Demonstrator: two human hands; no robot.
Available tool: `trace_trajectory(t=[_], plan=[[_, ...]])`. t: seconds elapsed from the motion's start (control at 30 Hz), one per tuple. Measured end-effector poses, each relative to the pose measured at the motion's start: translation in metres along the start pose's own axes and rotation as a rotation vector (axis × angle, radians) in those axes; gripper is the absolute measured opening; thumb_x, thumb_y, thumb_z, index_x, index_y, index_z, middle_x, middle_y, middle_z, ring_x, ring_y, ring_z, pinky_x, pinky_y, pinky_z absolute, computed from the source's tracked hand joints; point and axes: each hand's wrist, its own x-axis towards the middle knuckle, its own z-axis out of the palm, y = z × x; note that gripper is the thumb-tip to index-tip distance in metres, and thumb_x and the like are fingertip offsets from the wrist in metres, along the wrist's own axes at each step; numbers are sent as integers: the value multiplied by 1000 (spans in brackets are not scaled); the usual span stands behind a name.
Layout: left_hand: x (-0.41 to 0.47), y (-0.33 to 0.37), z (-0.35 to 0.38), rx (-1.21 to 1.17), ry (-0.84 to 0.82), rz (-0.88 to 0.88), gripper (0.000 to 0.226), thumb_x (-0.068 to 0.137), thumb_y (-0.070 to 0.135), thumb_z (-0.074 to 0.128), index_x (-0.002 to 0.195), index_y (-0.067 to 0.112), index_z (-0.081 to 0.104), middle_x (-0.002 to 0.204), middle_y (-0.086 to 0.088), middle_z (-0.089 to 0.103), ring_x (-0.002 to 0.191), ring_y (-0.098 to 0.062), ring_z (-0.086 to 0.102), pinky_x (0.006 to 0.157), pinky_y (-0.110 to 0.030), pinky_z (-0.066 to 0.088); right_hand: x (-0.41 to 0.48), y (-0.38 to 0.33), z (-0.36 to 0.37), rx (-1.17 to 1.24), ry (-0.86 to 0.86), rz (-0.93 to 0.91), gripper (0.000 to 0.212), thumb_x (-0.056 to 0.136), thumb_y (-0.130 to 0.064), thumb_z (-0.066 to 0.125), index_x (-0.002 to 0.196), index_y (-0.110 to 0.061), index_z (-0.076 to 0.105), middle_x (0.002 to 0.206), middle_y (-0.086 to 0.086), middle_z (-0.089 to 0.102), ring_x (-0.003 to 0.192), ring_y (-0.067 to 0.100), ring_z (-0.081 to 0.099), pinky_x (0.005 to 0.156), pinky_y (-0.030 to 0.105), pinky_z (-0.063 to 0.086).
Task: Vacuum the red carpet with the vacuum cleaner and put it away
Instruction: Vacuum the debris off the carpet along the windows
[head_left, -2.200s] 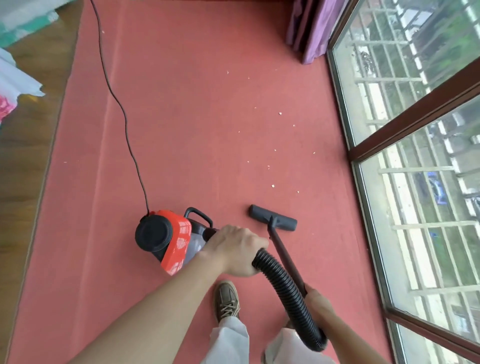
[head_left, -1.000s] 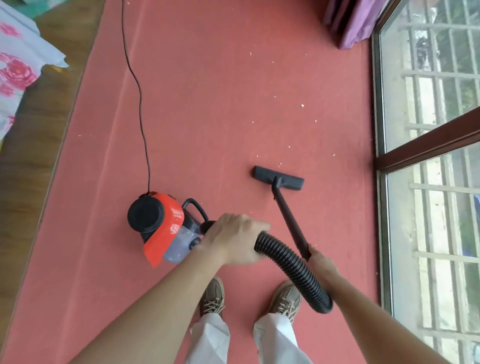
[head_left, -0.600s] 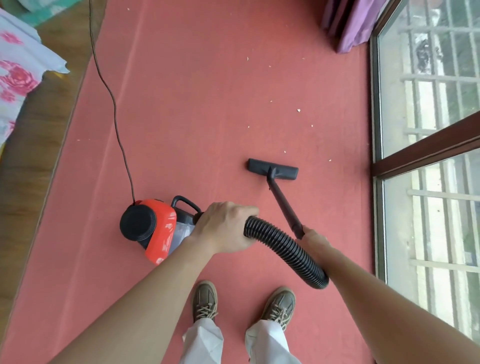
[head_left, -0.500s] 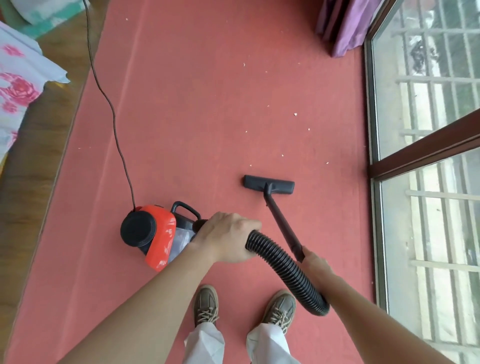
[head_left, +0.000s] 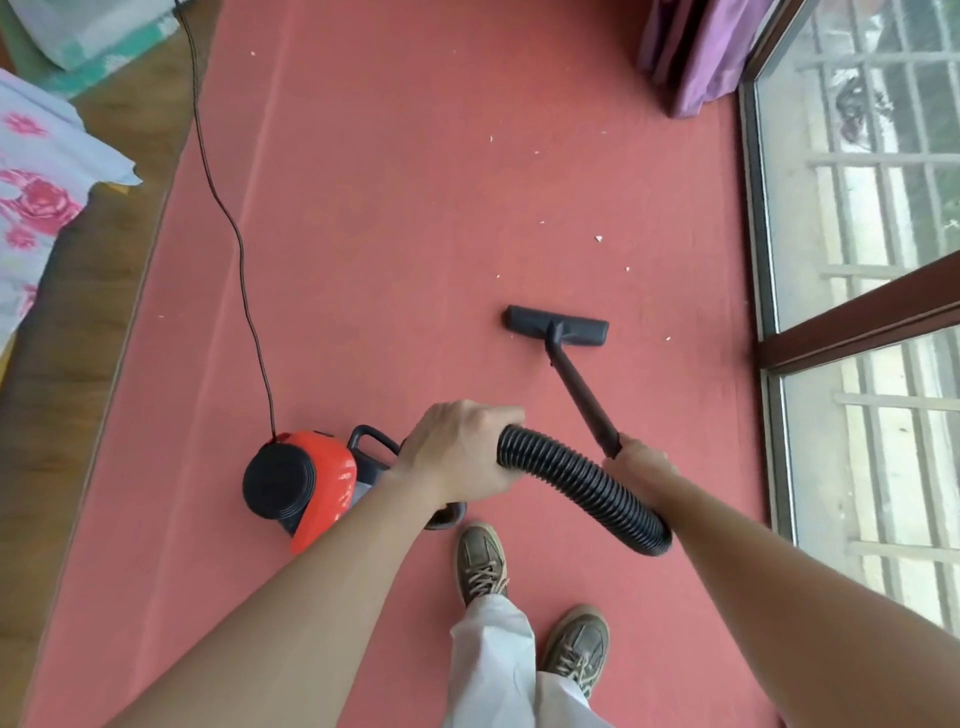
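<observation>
Both arms reach forward and down from the bottom of my feed. The left hand is knuckles-up, fingers curled tight over the near end of the hose where it joins the vacuum cleaner. The right hand sits just right of it, wrapped round the lower end of the wand, which slants away ahead of that hand.

The vacuum cleaner, red and black, sits just left of the left wrist over the red carpet; I cannot tell whether it touches the carpet. The left forearm covers most of its dust chamber, so I cannot tell what is in it. The nozzle lies flat on the carpet well ahead of both hands.

My count: one hose, looping from the left hand under the right wrist; one wand; one nozzle; one cord, running from the cleaner's rear away past the left hand; two shoes below the hands. Around ten white specks lie ahead, mostly beyond the nozzle. A purple curtain hangs far ahead of the right hand, beside the window
</observation>
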Motion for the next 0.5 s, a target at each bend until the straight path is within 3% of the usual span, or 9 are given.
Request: trace_trajectory(t=[0.13,0.27,0.37,0.5], plan=[[20,-8,-10,-32,61,8,23,71,31,71,71,21,50,53,8,47,50,-23,49,49,-28,39,33,-24,-24,26,3,-8,39,88,-32,58,126,-22,56,103,10,68,92,31,65,82,33,53],[7,-21,-13,26,86,42,22,66,27,73,72,21,52,55,9,48,49,-24,46,48,-27,39,8,-21,-9,52,-28,-43,38,90,-28,55,127,-22,55,101,9,69,90,30,65,78,32,52],[-9,-32,-14,46,56,45,22,64,29,72,72,21,53,56,6,53,51,-28,54,48,-27,37,-28,-13,16,29,-101,-61,41,92,-25,51,133,-27,53,103,7,69,91,28,64,76,29,48],[-22,-37,-15,80,-38,98,24,64,33,68,70,23,46,61,3,60,55,-29,58,51,-28,31,-77,-4,45,36,-159,-36,48,93,-20,48,140,-29,47,112,11,69,101,30,65,84,31,50]])
